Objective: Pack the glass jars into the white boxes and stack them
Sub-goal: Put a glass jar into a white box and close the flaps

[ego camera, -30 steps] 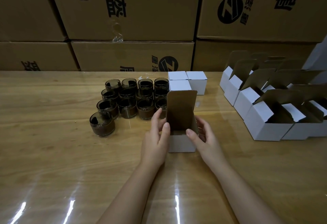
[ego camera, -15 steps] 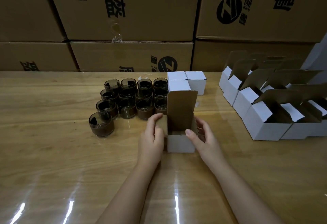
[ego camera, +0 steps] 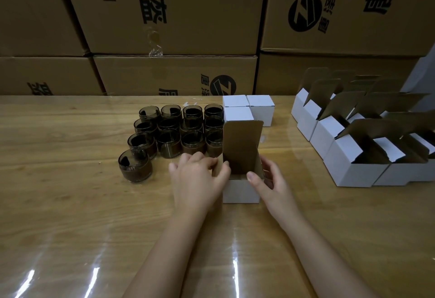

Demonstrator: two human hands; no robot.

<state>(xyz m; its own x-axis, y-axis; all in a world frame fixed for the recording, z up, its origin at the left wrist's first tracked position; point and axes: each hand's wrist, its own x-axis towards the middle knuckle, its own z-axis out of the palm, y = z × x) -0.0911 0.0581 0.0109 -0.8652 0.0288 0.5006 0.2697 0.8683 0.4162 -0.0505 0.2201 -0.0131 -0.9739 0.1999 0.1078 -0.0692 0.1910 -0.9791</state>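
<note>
1. A wall of large brown cartons (ego camera: pixel 169 10), printed with black characters and round logos, is stacked behind the table and fills the background.
2. A wide wooden table (ego camera: pixel 58 203) covered in glossy clear film spans the whole view.
3. At the right, a cluster of open white boxes (ego camera: pixel 353 172) stands in rows with brown lid flaps raised.
4. Left of centre, dark glass jars (ego camera: pixel 169 147) stand upright in a tight block of rows, touching one another. One lone jar (ego camera: pixel 135 165) sits just in front of the block's left corner.
5. Just right of the jars, toward the back, three closed white boxes (ego camera: pixel 261 109) sit together, touching.
6. In the middle, near the person, one white box (ego camera: pixel 240 191) stands on the table with its tall lid flap (ego camera: pixel 242 142) upright at the back. Its inside is dark, so I cannot tell whether it holds a jar.
7. The left hand (ego camera: pixel 197 180) curls around the box's left side flap, pinching it between thumb and fingers.
8. The right hand (ego camera: pixel 273 182) grips the box's right side, with the thumb on the front corner of the rim and the fingers wrapped behind the right flap.
</note>
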